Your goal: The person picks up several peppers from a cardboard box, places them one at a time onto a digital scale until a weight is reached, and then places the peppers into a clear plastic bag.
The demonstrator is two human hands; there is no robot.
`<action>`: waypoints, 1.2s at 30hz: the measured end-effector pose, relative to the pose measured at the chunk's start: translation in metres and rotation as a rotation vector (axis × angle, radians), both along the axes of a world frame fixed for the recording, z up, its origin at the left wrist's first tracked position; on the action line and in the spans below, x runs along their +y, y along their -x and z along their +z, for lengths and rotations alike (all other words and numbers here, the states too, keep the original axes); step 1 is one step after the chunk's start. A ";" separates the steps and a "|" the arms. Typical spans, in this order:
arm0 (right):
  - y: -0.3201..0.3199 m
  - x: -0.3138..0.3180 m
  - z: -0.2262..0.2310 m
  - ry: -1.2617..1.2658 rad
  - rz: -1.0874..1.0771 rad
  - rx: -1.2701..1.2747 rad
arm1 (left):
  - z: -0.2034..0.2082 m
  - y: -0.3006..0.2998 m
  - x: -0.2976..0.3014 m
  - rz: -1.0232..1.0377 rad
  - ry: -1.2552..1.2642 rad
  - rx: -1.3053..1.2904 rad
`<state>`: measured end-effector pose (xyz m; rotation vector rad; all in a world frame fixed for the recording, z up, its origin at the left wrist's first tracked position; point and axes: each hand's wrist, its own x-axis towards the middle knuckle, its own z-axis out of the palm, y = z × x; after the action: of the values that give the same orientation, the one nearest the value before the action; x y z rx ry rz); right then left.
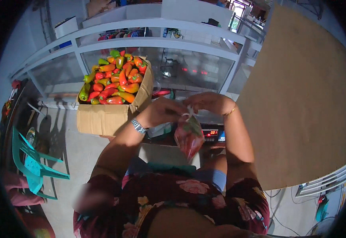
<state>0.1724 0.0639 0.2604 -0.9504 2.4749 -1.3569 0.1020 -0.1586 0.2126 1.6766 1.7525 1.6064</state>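
One box (105, 117) heaped with too many peppers (115, 77) to count, one bag (188, 137), one scale (214, 134), one chair (34, 162), two hands (161, 111).

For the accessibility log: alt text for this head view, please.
Both hands, left hand and right hand, pinch the top of a clear bag of peppers above a digital scale. A cardboard box of peppers sits to the left.

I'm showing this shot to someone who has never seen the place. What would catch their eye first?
Most likely the cardboard box heaped with red, orange and green peppers, upper left of centre in front of a glass counter. Next, at centre, the left hand and right hand meet at the neck of a clear bag of peppers, which hangs over a scale with a red display. A turquoise plastic chair stands at far left.
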 end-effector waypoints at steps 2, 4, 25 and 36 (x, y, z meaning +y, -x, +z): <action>0.012 0.001 -0.021 0.240 0.070 -0.150 | 0.028 -0.015 0.013 -0.091 0.069 -0.118; 0.032 -0.011 -0.069 0.586 -0.024 -0.263 | 0.020 -0.013 0.028 -0.042 -0.038 -0.416; 0.066 -0.047 -0.156 -0.023 -0.683 0.055 | -0.153 0.023 0.028 0.703 -0.124 -0.360; 0.077 -0.114 -0.290 0.113 -0.835 0.073 | -0.250 0.012 -0.008 0.782 -0.060 -1.276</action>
<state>0.0953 -0.0501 -0.0297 0.0876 3.0164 -1.6837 0.0904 -0.1666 -0.0374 -0.2995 1.5466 2.1866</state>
